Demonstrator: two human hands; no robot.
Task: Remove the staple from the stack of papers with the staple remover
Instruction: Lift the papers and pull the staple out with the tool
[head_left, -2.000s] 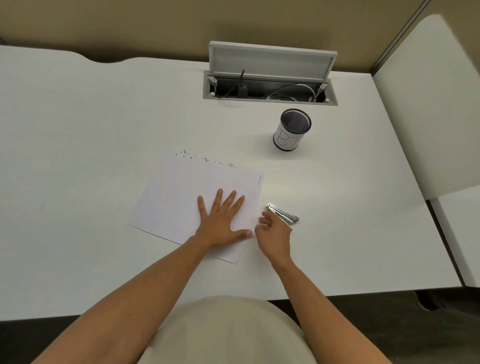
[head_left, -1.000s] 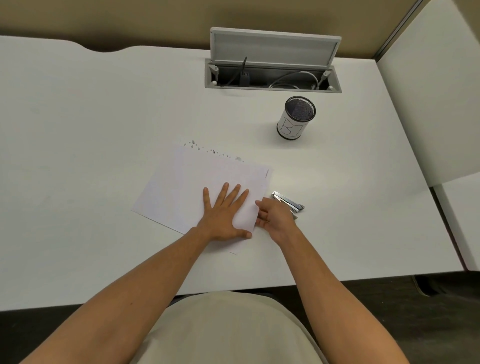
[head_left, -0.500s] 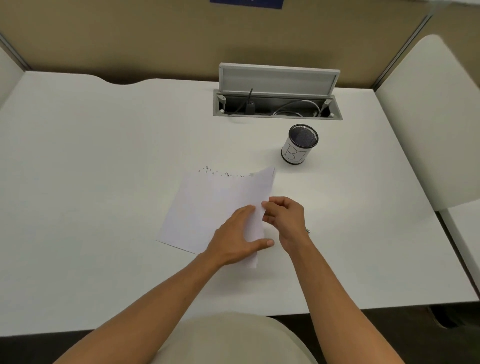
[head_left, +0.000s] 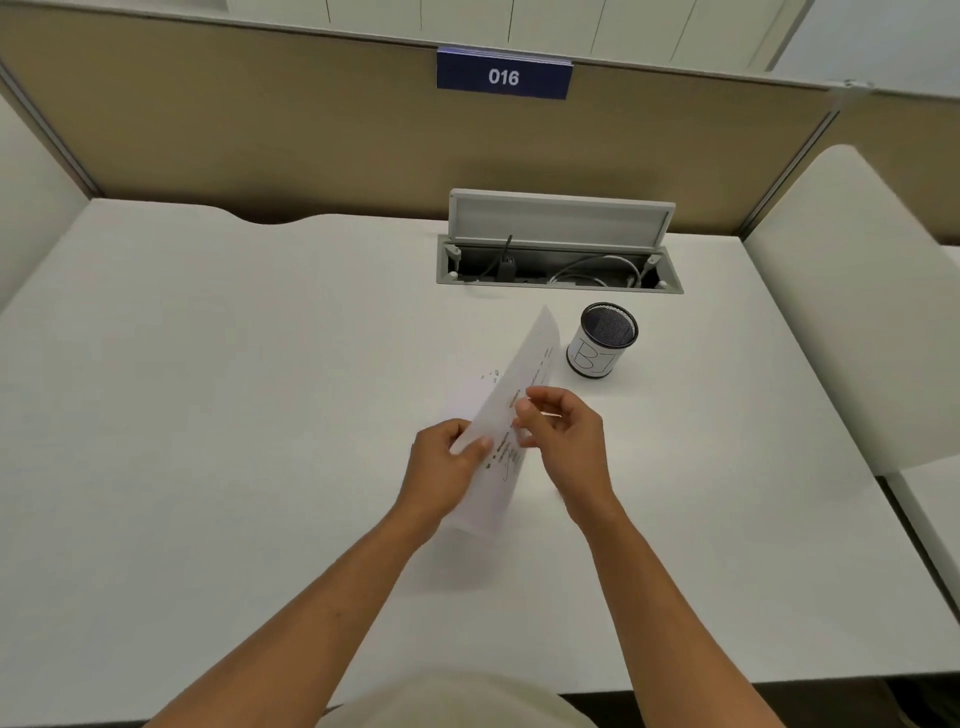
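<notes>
From the head camera, a person tilts the stack of papers (head_left: 511, 410) up on edge above the white desk (head_left: 208, 415), turning it over; the left hand (head_left: 441, 467) pinches its near edge while the right hand (head_left: 563, 431) holds the far side with curled fingers. The staple remover is out of sight, probably hidden behind the right hand or the sheets. A mesh pen cup (head_left: 602, 340) stands just beyond. The work looks to be at the turning stage; next, lay the stack flat, find the staple, and pick up the tool.
</notes>
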